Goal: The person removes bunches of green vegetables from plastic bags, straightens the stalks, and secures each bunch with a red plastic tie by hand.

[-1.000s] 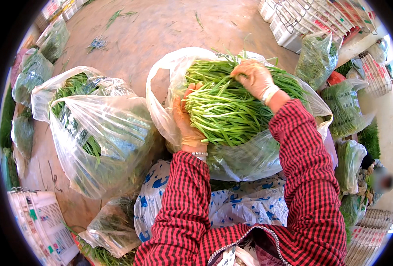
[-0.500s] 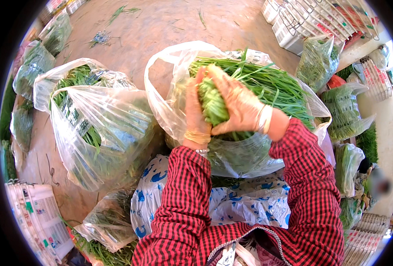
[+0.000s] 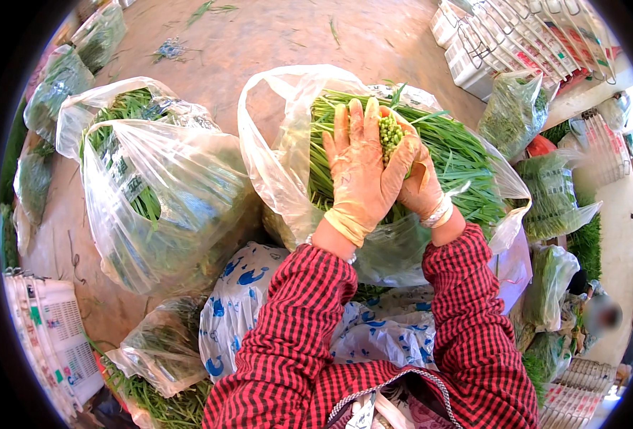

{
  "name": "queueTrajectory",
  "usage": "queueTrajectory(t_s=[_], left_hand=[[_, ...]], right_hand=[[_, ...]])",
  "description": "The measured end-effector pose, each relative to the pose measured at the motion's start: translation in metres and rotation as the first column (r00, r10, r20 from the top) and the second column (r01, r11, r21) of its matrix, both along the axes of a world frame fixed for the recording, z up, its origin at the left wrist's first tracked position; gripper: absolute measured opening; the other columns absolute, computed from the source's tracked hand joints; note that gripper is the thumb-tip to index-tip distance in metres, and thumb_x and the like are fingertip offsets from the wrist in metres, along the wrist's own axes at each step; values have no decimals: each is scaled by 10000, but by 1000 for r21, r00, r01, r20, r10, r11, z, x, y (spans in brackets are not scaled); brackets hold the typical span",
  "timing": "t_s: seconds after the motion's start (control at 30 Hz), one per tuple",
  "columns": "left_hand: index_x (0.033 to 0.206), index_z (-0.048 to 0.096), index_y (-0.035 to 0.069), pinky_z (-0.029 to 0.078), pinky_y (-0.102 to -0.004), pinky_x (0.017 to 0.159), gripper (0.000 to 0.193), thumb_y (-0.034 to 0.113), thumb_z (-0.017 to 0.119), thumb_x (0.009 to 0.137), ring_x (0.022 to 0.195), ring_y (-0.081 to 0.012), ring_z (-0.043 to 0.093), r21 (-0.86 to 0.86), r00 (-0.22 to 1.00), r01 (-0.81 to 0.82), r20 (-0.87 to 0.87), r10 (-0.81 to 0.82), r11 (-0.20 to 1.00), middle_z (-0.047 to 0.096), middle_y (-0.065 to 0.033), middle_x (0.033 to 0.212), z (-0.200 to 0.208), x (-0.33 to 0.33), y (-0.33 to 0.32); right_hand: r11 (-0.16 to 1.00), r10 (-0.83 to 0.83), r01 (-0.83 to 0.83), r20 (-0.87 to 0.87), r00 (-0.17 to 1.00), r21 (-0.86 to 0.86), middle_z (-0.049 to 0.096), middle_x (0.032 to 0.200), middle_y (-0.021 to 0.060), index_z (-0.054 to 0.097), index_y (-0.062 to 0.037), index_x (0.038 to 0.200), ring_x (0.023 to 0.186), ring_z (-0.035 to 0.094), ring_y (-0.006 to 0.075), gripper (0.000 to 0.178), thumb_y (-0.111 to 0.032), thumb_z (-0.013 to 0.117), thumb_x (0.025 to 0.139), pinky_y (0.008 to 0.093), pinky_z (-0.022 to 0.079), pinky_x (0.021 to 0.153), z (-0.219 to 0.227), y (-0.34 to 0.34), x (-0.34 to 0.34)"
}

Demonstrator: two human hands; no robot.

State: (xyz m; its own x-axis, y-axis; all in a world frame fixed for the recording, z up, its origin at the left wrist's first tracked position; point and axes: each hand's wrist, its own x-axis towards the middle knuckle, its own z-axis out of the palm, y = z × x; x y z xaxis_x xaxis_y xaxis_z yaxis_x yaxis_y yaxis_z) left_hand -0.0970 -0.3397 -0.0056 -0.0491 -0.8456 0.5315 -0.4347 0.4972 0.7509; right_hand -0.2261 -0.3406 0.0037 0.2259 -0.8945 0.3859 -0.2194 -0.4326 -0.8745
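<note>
Both of my hands, in pale thin gloves, are over a clear plastic bag [image 3: 265, 114] full of long, grass-like greens [image 3: 445, 154]. My right hand [image 3: 418, 179] wraps round a bunch of green stalks [image 3: 390, 134], whose cut ends face up toward me. Flat against the side of this bunch lies my left hand [image 3: 359, 168], its fingers stretched out and pointing away from me. The rest of the bunch is hidden behind the hands.
To the left stands another clear bag [image 3: 181, 179] of greens. A white plastic sheet with blue prints [image 3: 241, 293] lies before me. White crates [image 3: 470, 68] stand at the far right, and another white crate [image 3: 63, 336] at the near left. Several bagged bundles [image 3: 513, 107] line both sides.
The bunch has turned so its stalk ends face me. My left hand has gone from cupping its side to lying flat with straight fingers; my right hand has drawn back and wraps it.
</note>
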Motion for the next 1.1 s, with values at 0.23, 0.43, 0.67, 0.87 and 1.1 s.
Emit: queueTrajectory(t_s=[0.23,0.43,0.67,0.87,1.1], left_hand=[[1486,399,2,274,-424,1160,622,402,510,1023,1358,-351,444,-34,972,144,-182,-148,989,474,-200,1459,3,-3,-13],[1571,272,53,245,-369,1204,744,585,328,1053,1448,-239,350,82,261,683,-955,-138,726,337,-118,1595,-51,3,-55],[1598,143,54,92,-375,1259,700,440,406,1077,1548,-225,139,222,274,618,-960,59,754,172,-149,1663,-94,-7,-76],[1582,178,17,122,-400,1253,684,409,415,1074,1545,-258,161,173,319,597,-947,-34,783,200,-179,1650,-88,-17,-69],[1522,320,0,264,-387,1198,600,250,535,1021,1442,-231,389,88,389,580,-903,-180,810,457,-150,1516,-5,1,18]], right_hand=[[998,-21,19,-24,999,-64,448,1525,91,315,-51,1538,1397,420,192,1000,-55,869,705,361,332,1175,-1,-7,-6],[977,-108,56,256,961,204,627,1293,47,459,-44,1439,1142,610,146,831,4,861,712,316,496,1013,12,-1,-5],[872,-379,454,336,862,-183,692,1131,194,434,8,1454,950,684,232,759,-199,753,797,374,570,875,114,61,-67],[794,-327,518,495,805,-317,613,1317,205,398,14,1491,1182,623,318,604,-195,579,953,462,515,1018,234,166,-177],[676,-521,635,366,771,-375,641,1267,190,472,35,1440,1095,648,282,558,-198,592,947,397,539,951,280,269,-176]])
